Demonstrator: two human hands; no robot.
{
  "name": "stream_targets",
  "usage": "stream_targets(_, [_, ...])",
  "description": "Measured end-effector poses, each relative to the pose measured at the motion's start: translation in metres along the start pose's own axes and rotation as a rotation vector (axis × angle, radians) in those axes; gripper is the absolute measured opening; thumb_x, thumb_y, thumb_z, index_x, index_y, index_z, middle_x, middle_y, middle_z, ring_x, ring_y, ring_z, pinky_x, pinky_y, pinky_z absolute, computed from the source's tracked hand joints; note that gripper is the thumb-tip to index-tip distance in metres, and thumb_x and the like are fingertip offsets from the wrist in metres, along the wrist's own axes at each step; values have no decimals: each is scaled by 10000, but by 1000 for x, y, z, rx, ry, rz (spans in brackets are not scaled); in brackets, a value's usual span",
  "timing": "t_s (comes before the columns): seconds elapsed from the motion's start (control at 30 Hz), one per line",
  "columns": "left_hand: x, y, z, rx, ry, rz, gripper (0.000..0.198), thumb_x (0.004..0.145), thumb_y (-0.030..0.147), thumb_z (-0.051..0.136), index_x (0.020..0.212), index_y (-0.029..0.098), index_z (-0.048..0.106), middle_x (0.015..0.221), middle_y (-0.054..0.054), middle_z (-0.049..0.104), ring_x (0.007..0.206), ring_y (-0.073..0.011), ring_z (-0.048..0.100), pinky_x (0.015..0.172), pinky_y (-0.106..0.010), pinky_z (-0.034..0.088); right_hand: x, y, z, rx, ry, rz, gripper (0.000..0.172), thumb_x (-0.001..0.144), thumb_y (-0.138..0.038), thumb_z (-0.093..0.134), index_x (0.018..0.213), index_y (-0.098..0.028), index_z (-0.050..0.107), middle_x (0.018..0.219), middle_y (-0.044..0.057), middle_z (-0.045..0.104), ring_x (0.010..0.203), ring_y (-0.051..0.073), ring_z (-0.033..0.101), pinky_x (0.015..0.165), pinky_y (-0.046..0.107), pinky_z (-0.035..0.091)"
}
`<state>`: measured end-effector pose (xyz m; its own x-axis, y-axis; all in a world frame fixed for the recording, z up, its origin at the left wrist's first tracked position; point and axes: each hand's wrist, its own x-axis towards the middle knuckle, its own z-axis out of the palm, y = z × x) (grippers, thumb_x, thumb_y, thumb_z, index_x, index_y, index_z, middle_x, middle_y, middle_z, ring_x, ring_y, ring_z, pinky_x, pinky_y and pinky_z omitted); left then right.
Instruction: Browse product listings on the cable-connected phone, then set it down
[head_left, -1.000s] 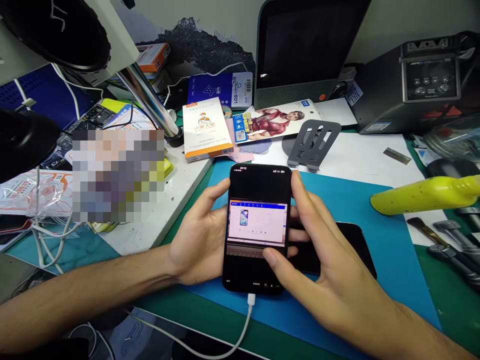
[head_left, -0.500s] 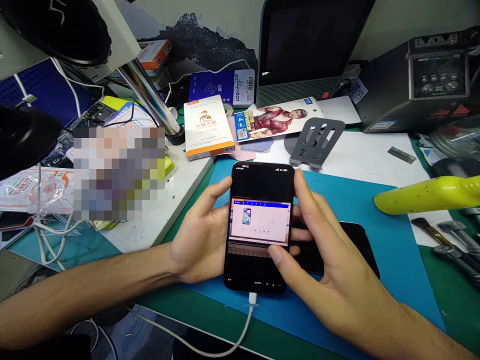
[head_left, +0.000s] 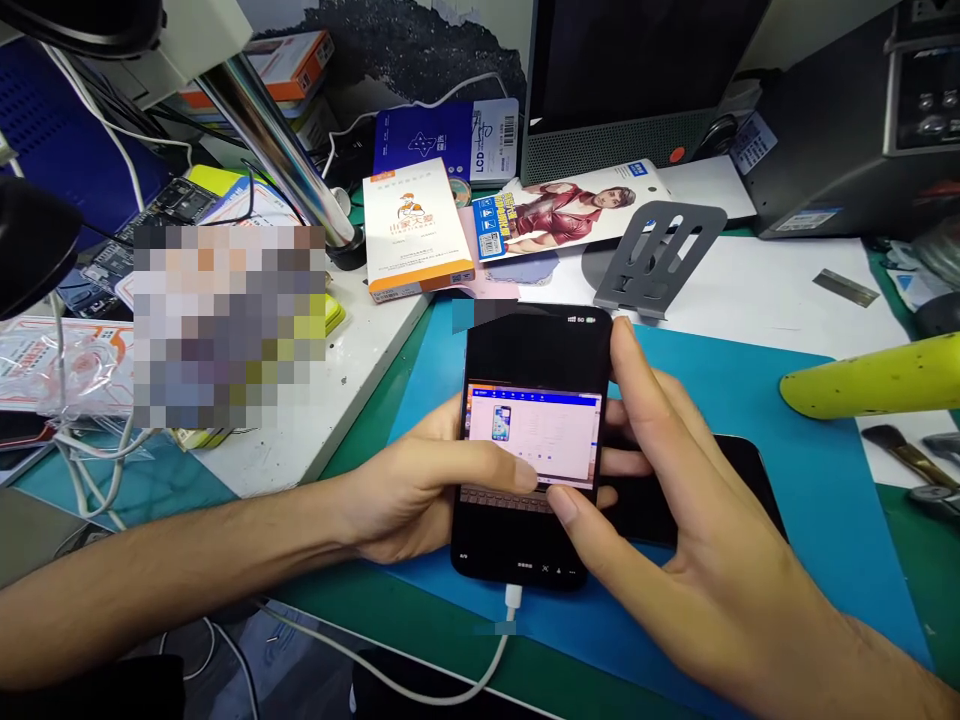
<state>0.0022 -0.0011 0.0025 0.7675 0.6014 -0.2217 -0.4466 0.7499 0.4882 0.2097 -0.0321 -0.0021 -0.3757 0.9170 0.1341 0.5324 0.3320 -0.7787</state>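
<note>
A black smartphone (head_left: 517,540) is held upright between both hands, its screen lit with a photo of a computer display. My left hand (head_left: 412,480) supports it from the left and behind, with the thumb laid across the lower part of the picture. On the other side, my right hand (head_left: 690,500) grips the phone's right edge, its thumb tip over the screen near the left thumb. A white charging cable (head_left: 513,598) is plugged into the bottom end. Behind the right hand, a second dark phone (head_left: 739,485) lies on the blue mat, partly hidden.
A grey phone stand (head_left: 664,260) is behind the phone, near a white-and-orange box (head_left: 416,230) and a printed package (head_left: 570,210). At right lie a yellow-green cylinder (head_left: 877,375) and a brush (head_left: 900,455). A lamp pole (head_left: 277,150) rises at left.
My left thumb has moved from beside the phone's left edge onto the screen. The right hand keeps its hold. The whole view has shifted slightly.
</note>
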Motion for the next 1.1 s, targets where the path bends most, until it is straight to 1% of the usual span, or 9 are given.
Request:
stream_targets(0.1, [1,-1,0,-19,-15,13,567,872,17,447,1351,166,711,1348,-144,641,1277,-239,624,1116,-368,472,2,-1,-1,-32,2,-25,905,1000,-240,557,1732,-228,25,1519,41,382,1293,62,542,1047,22,439])
stream_targets(0.27, [1,-1,-4,-25,-22,4,621,872,91,503,1486,126,586,1379,-160,622,1295,-277,608,1167,-458,428,4,-4,-2,-21,-1,-57,894,977,-192,519,1727,-196,33,1564,58,347,1291,58,531,1085,43,424])
stream_targets(0.4, [-2,1,-3,-104,-30,14,507,851,62,489,1286,157,732,1250,-117,690,1180,-221,675,1085,-362,501,4,-5,-4,-70,-7,-68,849,1006,-213,491,1724,-150,42,1598,67,338,1308,65,513,1120,50,388])
stream_targets(0.47, [-2,2,-2,-101,16,-24,507,818,112,524,1286,122,721,1190,-135,705,1132,-241,691,1077,-377,507,4,-5,-5,-59,-24,-59,847,1019,-230,478,1722,-130,15,1591,84,343,1327,71,498,1092,32,405])
stream_targets(0.57, [-2,4,-2,-63,80,-59,639,749,162,562,1378,94,648,1117,-154,717,1168,-307,668,1085,-461,489,3,-5,-6,-60,-26,-63,836,1027,-230,462,1720,-121,8,1573,107,365,1344,99,505,1042,33,455])
stream_targets(0.8, [-2,5,-3,-114,70,-40,730,706,135,509,1427,99,613,1406,-174,596,1337,-350,558,1158,-523,412,1,-5,-7,-91,-7,-58,818,1012,-197,453,1720,-144,49,1571,96,373,1378,100,490,1042,35,469])
stream_targets(0.93, [-2,6,-2,-198,-73,-23,638,782,106,396,1352,70,681,1411,-212,580,1398,-336,514,1210,-515,340,2,-4,-8,-72,-14,-68,845,1000,-202,452,1720,-150,12,1598,88,340,1377,89,485,1042,37,470])
stream_targets(1.03, [-3,6,-2,-201,-128,-4,794,715,67,348,1491,-6,500,1452,-273,524,1432,-354,472,1226,-529,303,4,-4,-8,-66,-23,-81,852,995,-205,460,1718,-140,14,1613,81,318,1396,72,454,1084,32,415])
stream_targets(1.1, [-4,6,-3,-156,-79,-8,914,638,72,385,1548,-12,400,1471,-271,508,1437,-369,457,1218,-557,318,5,-3,-9,-75,-34,-67,852,980,-166,459,1711,-107,24,1619,101,302,1329,44,496,1101,28,383])
